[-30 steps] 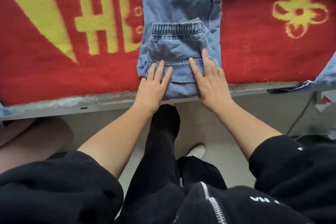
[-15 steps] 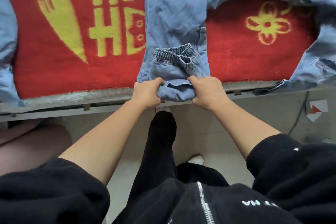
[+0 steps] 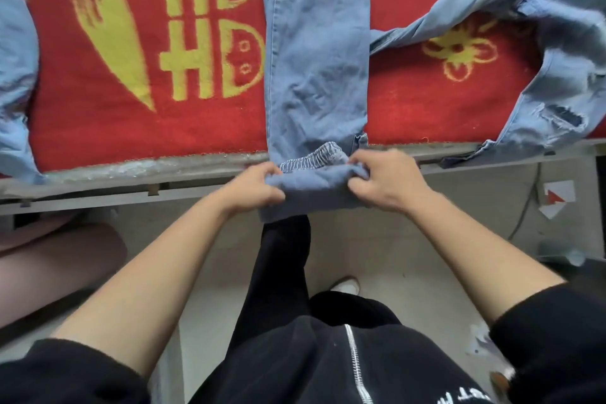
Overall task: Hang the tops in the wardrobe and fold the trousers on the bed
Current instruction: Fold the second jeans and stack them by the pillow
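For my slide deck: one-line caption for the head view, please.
Left hand and right hand grip the rolled waistband end of blue denim trousers at the edge of a red blanket.

- The trousers [image 3: 316,59] are showing matt blue denim, the waistband puckering in elastic gathers.
- The blanket [image 3: 203,121] is looking fuzzy, a rough-piled cloth.
- The bed frame [image 3: 131,170] is looking like dull, scuffed grey metal.
- The jeans [image 3: 560,56] are fraying at ragged rips.
- The jacket [image 3: 295,357] is looking fleecy, its zip [image 3: 355,367] glinting.

Head view, downward, close over bed [image 3: 183,170]
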Tool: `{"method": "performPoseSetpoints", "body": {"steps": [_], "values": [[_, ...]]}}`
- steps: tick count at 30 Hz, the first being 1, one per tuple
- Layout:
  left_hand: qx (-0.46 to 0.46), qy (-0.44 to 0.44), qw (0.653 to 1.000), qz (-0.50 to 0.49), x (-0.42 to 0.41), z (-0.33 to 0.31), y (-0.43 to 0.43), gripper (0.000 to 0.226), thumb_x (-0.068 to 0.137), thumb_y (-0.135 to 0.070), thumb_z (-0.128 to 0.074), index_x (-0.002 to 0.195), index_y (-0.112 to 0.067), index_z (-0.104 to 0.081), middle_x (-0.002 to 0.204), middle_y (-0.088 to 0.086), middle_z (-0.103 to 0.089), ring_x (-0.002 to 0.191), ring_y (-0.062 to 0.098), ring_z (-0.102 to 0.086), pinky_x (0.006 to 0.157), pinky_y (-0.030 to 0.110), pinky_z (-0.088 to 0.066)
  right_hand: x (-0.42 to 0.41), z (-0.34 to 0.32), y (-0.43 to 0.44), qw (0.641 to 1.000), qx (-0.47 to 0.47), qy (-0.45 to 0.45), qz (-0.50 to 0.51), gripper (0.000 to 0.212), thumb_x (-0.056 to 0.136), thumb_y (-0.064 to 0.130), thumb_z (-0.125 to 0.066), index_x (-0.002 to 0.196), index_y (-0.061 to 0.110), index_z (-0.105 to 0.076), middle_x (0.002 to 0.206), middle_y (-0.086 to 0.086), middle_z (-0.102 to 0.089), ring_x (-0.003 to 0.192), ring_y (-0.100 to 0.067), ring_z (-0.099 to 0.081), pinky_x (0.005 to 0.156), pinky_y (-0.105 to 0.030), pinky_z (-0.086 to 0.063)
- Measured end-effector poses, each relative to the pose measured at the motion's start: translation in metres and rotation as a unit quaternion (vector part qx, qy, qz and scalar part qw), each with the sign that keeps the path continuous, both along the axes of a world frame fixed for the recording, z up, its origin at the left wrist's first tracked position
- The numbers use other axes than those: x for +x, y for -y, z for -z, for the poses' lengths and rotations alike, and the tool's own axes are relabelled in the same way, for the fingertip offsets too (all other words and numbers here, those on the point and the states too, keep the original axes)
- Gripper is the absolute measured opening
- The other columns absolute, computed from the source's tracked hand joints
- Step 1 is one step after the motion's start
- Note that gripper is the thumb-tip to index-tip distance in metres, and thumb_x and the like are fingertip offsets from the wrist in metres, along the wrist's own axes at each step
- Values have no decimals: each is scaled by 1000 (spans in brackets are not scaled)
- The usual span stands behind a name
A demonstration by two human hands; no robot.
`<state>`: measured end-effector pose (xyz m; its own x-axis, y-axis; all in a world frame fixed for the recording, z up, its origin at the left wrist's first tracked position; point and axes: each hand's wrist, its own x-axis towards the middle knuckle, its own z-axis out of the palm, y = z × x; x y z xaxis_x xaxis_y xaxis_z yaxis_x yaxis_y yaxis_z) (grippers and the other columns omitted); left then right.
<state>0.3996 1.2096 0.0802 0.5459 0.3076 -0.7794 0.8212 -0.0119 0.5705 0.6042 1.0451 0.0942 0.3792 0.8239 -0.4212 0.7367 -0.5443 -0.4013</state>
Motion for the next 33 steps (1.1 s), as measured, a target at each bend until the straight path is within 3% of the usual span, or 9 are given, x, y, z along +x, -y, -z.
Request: {"method": "performPoseSetpoints", "body": {"steps": [4,7,11,15,20,25,27,30,33], "values": [[21,26,990,-134,43,2,-62,19,59,-21,-56,78,-16,-56,73,-3,-54,69,13,-48,61,30,-38,60,-5,-80,994,-57,-81,41,68,62,53,-53,127,36,-63,117,-10,-69,110,-33,-60,93,-37,-48],[159,0,953,-260,71,29,-96,40,80,-24,-60,118,-15,-52,106,2,-62,93,17,-59,83,31,-47,88,23,-128,997,-31,13,71,72,78,44,-61,145,26,-44,134,-13,-58,123,-36,-52,101,-42,-44],[305,25,949,-80,87,57,-104,66,92,-31,-54,150,-19,-26,154,11,-30,141,26,-31,113,42,-31,81,70,-147,987,-5,156,35,56,94,27,-54,146,11,-42,151,-26,-35,132,-44,-40,102,-52,-39],[359,-27,907,218,84,84,-83,60,99,-51,-31,154,-30,-17,164,9,2,150,29,4,114,52,-22,49,97,-123,978,63,199,-5,57,98,37,-47,149,11,-41,157,-30,-23,145,-45,-25,116,-55,-26],[365,-50,889,272,81,116,-87,63,99,-54,-13,155,-29,3,162,11,13,149,31,13,118,57,-7,42,115,-88,979,54,180,-84,68,97,57,-45,154,22,-33,161,-24,-15,149,-40,-17,116,-59,-22],[311,-87,891,319,115,133,-111,62,100,-55,-13,155,-30,5,161,10,18,148,30,16,119,54,-4,72,140,-130,984,-133,96,-74,67,95,65,-18,154,34,-28,166,-10,-9,152,-30,-11,107,-58,-35],[289,-96,895,326,120,131,-116,62,100,-54,-13,155,-30,6,161,10,20,148,30,18,119,54,-2,79,140,-137,977,-170,84,-97,69,94,66,-11,155,35,-25,166,-9,-7,152,-29,-9,111,-57,-31],[270,-97,899,330,118,128,-118,63,100,-55,-13,154,-31,7,160,9,23,147,29,21,119,54,-2,68,135,-135,978,-146,120,-83,65,98,60,-22,154,29,-32,164,-15,-14,151,-34,-14,116,-59,-22],[262,-86,899,341,119,127,-124,63,100,-57,-13,154,-32,7,160,9,22,148,29,19,119,52,-6,52,127,-132,981,-36,166,-92,60,99,48,-43,148,14,-43,159,-25,-25,147,-41,-24,117,-59,-21]]}}
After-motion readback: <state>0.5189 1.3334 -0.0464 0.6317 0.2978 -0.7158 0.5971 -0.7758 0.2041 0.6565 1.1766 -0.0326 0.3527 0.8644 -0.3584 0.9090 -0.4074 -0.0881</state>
